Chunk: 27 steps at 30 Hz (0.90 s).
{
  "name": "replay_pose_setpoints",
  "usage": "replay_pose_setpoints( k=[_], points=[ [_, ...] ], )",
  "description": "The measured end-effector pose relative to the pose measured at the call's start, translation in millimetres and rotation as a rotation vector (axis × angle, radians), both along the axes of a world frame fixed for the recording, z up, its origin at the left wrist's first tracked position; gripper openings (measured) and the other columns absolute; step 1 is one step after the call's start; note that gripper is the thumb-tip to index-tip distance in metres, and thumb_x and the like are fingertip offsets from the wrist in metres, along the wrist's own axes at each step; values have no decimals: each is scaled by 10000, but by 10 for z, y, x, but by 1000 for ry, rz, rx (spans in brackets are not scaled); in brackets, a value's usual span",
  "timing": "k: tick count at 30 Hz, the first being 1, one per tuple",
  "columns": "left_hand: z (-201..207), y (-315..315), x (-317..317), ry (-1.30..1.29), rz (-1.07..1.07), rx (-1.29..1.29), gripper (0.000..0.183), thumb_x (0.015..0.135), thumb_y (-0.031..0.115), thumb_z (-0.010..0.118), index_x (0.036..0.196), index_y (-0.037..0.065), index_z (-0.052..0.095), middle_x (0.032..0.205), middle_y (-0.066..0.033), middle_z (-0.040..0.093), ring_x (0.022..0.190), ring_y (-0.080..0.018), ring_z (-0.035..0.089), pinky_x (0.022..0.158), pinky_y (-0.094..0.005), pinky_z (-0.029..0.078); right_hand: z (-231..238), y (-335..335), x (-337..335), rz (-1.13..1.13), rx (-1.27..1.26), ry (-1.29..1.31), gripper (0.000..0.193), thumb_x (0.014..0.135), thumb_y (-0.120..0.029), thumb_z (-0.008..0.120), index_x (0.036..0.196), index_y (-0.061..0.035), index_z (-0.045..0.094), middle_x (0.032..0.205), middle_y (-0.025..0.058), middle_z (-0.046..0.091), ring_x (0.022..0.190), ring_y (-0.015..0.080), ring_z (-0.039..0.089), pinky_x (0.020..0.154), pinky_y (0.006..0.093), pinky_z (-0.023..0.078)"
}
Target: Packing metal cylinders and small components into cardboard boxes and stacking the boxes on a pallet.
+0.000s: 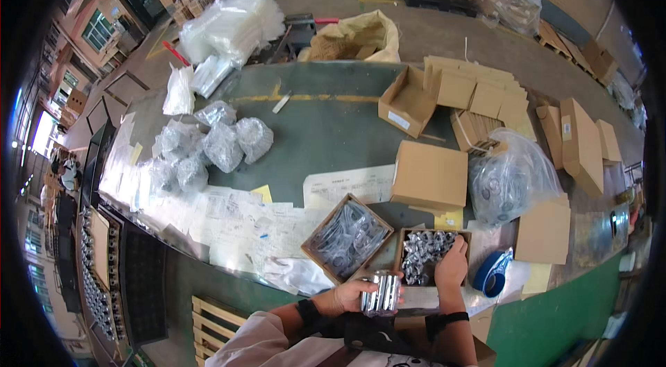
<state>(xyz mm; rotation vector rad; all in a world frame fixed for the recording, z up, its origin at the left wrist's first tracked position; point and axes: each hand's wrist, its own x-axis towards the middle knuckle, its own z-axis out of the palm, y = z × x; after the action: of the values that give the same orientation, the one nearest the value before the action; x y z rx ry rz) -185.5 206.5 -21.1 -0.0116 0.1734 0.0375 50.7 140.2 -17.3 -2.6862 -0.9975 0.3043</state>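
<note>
Apparently collecting parts: gripping shiny cylinders [380, 293] with fingers of left hand [350, 293], near tabletop [319, 131] edge. Cannot tell whether gripping metal pieces [422, 250] with right hand [452, 263] inside box [399, 259]. Next, probably: lift out one piece.

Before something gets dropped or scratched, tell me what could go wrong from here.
The left hand holds shiny metal pieces at the table's front edge; a slip could drop them.

The small metal parts lie heaped loose in their box, with the right hand among them; rubbing might scratch them.

The blue roll sits near that edge too; the right forearm might knock it.
</note>
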Motion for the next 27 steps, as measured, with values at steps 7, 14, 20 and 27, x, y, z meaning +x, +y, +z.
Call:
replay_pose_setpoints(
  k=[7,14,20,27],
  points=[
    [191,-28,307,3,-200,77,810,707,214,728,1394,66,325,1255,-160,514,1133,-389,539,939,-558,444,450,-346,-30,-62,119,104,304,779,-81,623,1061,-40,517,995,208,587,877,429,598,724,476,498],
    [673,-382,1025,-75,-470,256,769,693,239,754,1347,93,378,1143,-156,542,1036,-371,588,837,-583,515,2523,-2639,-452,-193,816,627,289,847,-152,677,1070,-10,561,809,83,649,715,121,605,615,262,465],
    [705,-1839,1616,-234,-960,106,777,770,253,744,1402,99,319,1136,-133,499,1065,-356,563,865,-579,502,2832,-4897,-1725,-1157,1114,94,503,749,-396,742,962,37,599,763,86,671,593,111,641,514,206,515],
    [650,-3172,1537,27,-1133,249,752,729,216,739,1368,75,369,1174,-194,567,1078,-374,584,901,-521,499,1019,-5611,-1302,-863,-279,47,219,804,-175,622,1010,-102,605,851,132,675,764,311,665,652,409,532]
  ],
)
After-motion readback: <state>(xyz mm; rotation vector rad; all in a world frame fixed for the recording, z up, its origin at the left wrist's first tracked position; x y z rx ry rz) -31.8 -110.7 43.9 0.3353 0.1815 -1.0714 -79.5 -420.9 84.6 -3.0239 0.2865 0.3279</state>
